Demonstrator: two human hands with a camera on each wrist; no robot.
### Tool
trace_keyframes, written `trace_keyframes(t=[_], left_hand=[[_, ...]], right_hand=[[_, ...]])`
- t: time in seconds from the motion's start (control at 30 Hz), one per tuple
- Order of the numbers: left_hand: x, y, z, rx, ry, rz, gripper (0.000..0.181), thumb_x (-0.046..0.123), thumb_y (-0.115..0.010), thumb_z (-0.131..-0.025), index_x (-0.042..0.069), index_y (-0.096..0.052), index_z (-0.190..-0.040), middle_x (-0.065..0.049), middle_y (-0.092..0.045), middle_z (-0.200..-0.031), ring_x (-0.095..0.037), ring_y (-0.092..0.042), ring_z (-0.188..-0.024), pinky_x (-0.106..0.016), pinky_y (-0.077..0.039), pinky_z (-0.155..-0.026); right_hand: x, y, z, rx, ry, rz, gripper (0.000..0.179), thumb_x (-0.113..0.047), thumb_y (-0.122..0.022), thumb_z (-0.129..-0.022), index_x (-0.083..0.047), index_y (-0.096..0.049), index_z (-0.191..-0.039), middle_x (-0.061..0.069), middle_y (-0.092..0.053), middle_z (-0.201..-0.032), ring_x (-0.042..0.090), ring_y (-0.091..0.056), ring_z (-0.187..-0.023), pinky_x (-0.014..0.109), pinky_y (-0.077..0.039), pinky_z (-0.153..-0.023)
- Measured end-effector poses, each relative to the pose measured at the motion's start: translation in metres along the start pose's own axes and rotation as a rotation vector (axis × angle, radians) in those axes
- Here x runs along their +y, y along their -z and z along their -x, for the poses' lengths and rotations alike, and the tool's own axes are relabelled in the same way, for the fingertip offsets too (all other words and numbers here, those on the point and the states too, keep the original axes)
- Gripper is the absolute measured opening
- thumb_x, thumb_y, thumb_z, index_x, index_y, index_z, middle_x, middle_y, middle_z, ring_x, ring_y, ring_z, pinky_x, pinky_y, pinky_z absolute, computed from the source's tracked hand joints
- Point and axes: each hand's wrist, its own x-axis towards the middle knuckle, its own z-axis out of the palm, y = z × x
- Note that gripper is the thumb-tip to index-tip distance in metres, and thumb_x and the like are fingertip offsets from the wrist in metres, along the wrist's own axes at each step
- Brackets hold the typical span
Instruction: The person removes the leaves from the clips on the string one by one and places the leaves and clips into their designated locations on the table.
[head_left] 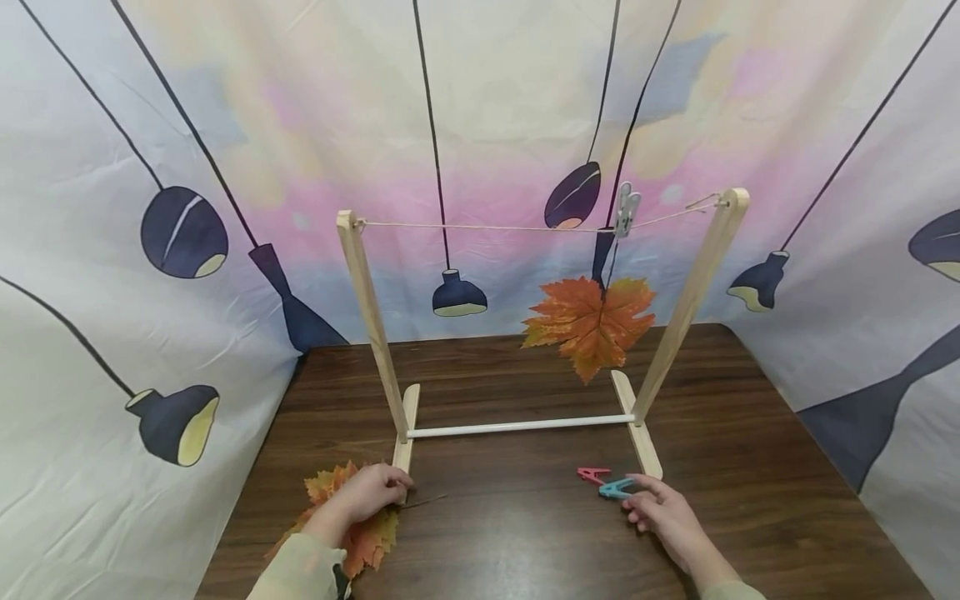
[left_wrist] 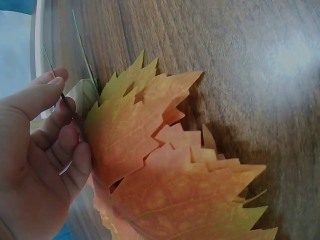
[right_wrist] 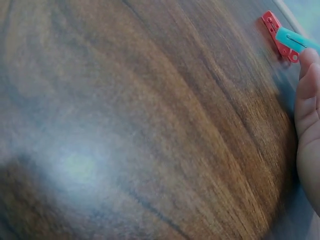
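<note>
In the head view my left hand [head_left: 366, 493] is at the front left, over a small pile of orange and yellow artificial maple leaves [head_left: 372, 546]. Its thumb and forefinger pinch a thin dark leaf stem [left_wrist: 63, 97], seen closely in the left wrist view; the leaf blades [left_wrist: 130, 135] overlap beside the fingers. At the front right my right hand [head_left: 671, 521] pinches one end of a blue clothespin [head_left: 615, 489] between thumb and fingers. A red clothespin [head_left: 592, 475] lies on the table just beyond the blue one.
A wooden frame [head_left: 678, 321] with a white crossbar [head_left: 517, 426] stands on the brown table [head_left: 510, 533]. Along its top runs a string [head_left: 480, 226], where a grey clothespin [head_left: 624, 210] holds a hanging maple leaf [head_left: 592, 325]. Behind is a printed cloth [head_left: 495, 108].
</note>
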Motion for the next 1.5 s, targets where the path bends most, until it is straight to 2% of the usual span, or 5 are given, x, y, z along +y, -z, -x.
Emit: trace_keyframes(t=[0.23,0.43,0.67,1.23,1.5], left_hand=[[-0.001,-0.0027,-0.0019,-0.014,0.007,0.01,0.016,0.003,-0.059,-0.088,0.003,-0.071,-0.099,0.0,-0.065,-0.077,-0.009,-0.057,-0.067,-0.025,-0.046,-0.058],[-0.0023,-0.0034,-0.0044,-0.02,-0.045,-0.022,0.016,0.001,-0.059,-0.087,0.001,-0.071,-0.097,0.001,-0.065,-0.077,-0.001,-0.052,-0.066,-0.024,-0.045,-0.059],[-0.0027,-0.0043,-0.0056,-0.029,-0.026,-0.045,0.015,0.001,-0.06,-0.087,0.004,-0.071,-0.097,0.002,-0.065,-0.077,-0.004,-0.054,-0.066,-0.026,-0.045,-0.059],[-0.0017,-0.008,-0.0088,-0.002,0.018,0.005,0.013,0.009,-0.064,-0.087,0.006,-0.071,-0.098,0.004,-0.062,-0.073,-0.005,-0.052,-0.062,-0.025,-0.045,-0.057],[0.0018,-0.0089,-0.0095,0.02,-0.018,0.016,0.014,0.007,-0.063,-0.087,0.002,-0.07,-0.098,0.003,-0.059,-0.07,-0.003,-0.05,-0.06,-0.024,-0.044,-0.056]], right_hand=[[0.0042,0.0016,-0.0009,-0.051,0.038,0.053,0.051,-0.004,-0.057,-0.089,0.009,-0.038,-0.135,0.016,-0.063,-0.092,0.018,-0.061,-0.074,0.028,-0.051,-0.062],[0.0041,0.0012,-0.0041,-0.076,0.076,0.109,0.049,-0.003,-0.056,-0.089,0.012,-0.039,-0.133,0.016,-0.064,-0.09,0.018,-0.063,-0.072,0.029,-0.053,-0.06],[0.0039,0.0007,-0.0054,-0.097,0.096,0.146,0.051,0.001,-0.056,-0.086,0.013,-0.039,-0.132,0.015,-0.064,-0.089,0.018,-0.063,-0.071,0.03,-0.053,-0.06],[0.0037,-0.002,-0.0036,-0.119,0.16,0.341,0.047,-0.009,-0.064,-0.086,0.012,-0.049,-0.125,0.007,-0.062,-0.085,0.013,-0.059,-0.066,0.027,-0.05,-0.055],[0.0071,-0.0013,-0.0066,-0.091,0.183,0.411,0.046,-0.011,-0.065,-0.085,0.011,-0.052,-0.123,0.005,-0.06,-0.08,0.012,-0.057,-0.06,0.026,-0.048,-0.05]])
